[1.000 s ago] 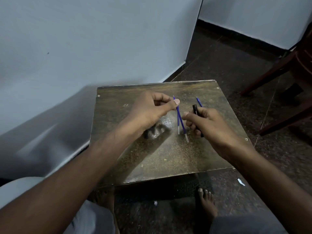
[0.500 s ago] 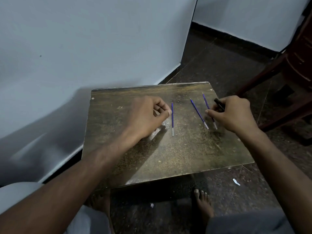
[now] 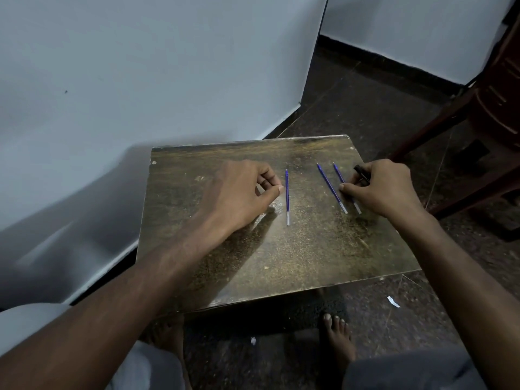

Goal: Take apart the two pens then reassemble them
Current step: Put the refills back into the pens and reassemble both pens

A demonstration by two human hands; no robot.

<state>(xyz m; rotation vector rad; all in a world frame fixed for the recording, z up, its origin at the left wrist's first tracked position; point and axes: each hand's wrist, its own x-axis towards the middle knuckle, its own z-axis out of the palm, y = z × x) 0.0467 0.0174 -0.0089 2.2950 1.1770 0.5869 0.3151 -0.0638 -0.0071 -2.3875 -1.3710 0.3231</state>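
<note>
Three blue refills (image 3: 287, 197) are lying on the table (image 3: 281, 263). Right hand (image 3: 385, 190) is gripping a black pen part (image 3: 361, 172); left hand (image 3: 242, 192) is resting curled beside the leftmost refill, contents indeterminable.

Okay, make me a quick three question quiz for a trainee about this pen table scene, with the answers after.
1. How many blue refills lie on the table?
2. True or false: the right hand holds a black pen piece.
3. Which refill lies nearest the left hand: A) the lone one, B) the middle one, C) the rightmost one?

Key: 1. three; 2. true; 3. A
</note>
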